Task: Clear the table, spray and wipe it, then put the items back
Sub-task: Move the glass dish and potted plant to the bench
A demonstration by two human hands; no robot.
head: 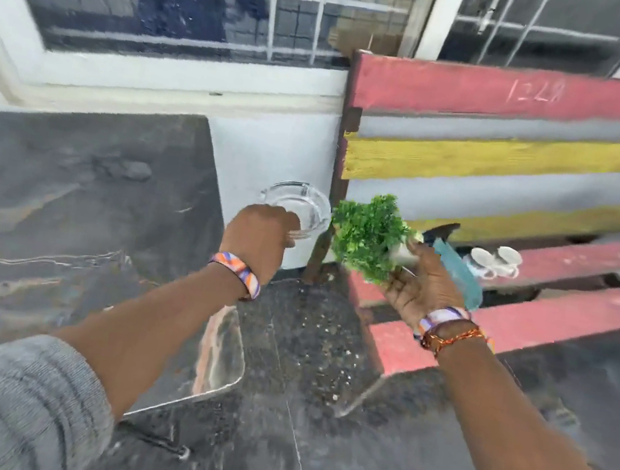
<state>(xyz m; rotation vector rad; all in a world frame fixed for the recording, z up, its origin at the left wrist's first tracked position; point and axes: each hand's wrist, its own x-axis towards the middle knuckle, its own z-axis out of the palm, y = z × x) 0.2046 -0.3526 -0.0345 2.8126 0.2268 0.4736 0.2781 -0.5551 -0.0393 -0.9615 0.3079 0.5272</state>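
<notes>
Currently we hold one item in each hand, clear of the dark marble table (44, 195).

Our left hand (259, 239) grasps the glass ashtray (298, 205) by its near rim, right of the table's far corner. Our right hand (423, 288) curls its fingers around the white pot of a small green plant (367, 233), tilted left, near the bench (510, 176), where two white cups (495, 260) rest.

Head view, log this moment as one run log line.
left hand: holds glass ashtray | right hand: holds small green plant | both: in air between table and bench | cups: on bench
</notes>
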